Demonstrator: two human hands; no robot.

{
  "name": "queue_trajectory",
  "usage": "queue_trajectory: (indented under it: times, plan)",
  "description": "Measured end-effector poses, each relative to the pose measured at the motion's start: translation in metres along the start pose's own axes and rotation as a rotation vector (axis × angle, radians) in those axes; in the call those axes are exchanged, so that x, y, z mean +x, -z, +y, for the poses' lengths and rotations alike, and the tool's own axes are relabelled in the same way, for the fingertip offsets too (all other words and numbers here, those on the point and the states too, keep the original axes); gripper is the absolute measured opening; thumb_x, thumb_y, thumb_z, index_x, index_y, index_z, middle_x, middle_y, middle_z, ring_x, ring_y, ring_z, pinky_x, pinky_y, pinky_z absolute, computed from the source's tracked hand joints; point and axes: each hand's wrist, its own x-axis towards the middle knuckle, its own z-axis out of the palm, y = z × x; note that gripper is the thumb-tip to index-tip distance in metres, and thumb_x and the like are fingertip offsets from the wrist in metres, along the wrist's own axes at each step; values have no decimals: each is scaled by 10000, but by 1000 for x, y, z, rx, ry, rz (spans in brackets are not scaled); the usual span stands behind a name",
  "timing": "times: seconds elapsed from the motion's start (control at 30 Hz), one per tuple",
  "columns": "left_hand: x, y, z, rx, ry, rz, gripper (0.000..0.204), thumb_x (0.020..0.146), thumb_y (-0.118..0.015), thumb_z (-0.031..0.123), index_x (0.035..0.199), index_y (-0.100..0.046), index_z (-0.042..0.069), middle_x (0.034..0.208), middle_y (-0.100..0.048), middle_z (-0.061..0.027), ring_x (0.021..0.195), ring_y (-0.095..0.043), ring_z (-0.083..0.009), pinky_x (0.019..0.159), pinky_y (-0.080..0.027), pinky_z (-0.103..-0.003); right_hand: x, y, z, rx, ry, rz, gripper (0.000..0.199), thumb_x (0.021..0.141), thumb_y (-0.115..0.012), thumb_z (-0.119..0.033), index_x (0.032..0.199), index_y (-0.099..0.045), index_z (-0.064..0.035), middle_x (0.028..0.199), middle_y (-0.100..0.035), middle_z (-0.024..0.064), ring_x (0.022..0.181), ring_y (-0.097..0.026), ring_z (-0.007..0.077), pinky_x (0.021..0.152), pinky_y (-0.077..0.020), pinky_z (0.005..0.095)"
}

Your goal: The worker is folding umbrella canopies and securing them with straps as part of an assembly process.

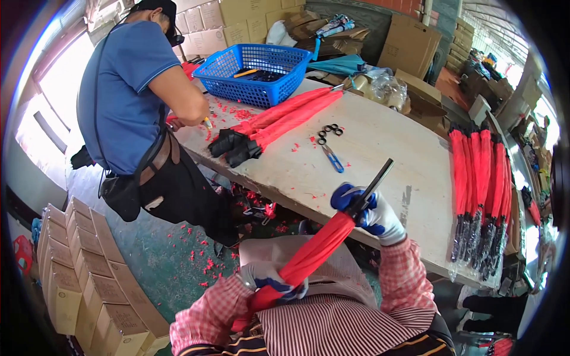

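Note:
A folded red umbrella [317, 248] slants across my lap, its dark shaft [380, 176] pointing up toward the far right. My right hand [377, 215], in a white and blue glove, is closed around the black part where the shaft meets the red cloth. Lower down, my gloved left hand [274, 281] wraps the red canopy. Its fingers are partly hidden behind the cloth. Beyond my right hand, scissors with blue blades [332, 158] lie on the worktable [285, 172], and some black rings [333, 129] touch or sit beside their handles.
Across the table at left, a person in a blue shirt [127, 89] works bent over. Red umbrellas [291, 115] lie near a blue basket [252, 74]; several more [478, 178] are bundled at the right edge. Cartons [98, 285] stand at lower left. Red scraps litter the floor [172, 255].

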Motion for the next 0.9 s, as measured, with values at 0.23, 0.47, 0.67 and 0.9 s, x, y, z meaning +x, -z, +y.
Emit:
queue_trajectory:
  times: [0.23,0.47,0.67,0.9]
  plan:
    - [3,-15,37,-321,-24,-350,619,904,-835,437,1306,-689,-10,1239,-747,-187,1123,-745,-296,951,-579,-411,-47,0,-19,-83,-567,380,476,851,-941,-374,1065,-774,17,1066,-736,87,998,-668,170,849,-524,299]
    - [-5,-19,50,113,90,115,620,897,-836,496,1282,-715,25,1114,-784,-188,1084,-763,-296,947,-586,-391,-50,1,-18,-98,-333,360,584,864,-910,-254,1334,-692,16,1109,-735,69,980,-697,158,835,-551,290]
    - [-4,-22,16,-84,129,-47,817,859,-843,595,1356,-656,-26,1215,-739,-266,1111,-745,-374,987,-572,-420,-64,0,-15,83,-209,288,772,885,-899,-280,1511,-561,20,1131,-742,80,1018,-725,163,866,-574,284]
    - [5,-39,59,181,189,38,906,841,-862,611,1404,-610,-53,1340,-669,-248,1194,-692,-323,1046,-536,-390,-78,16,-6,-133,-308,449,927,844,-940,-312,1575,-484,30,1138,-747,93,1033,-719,167,907,-565,287]
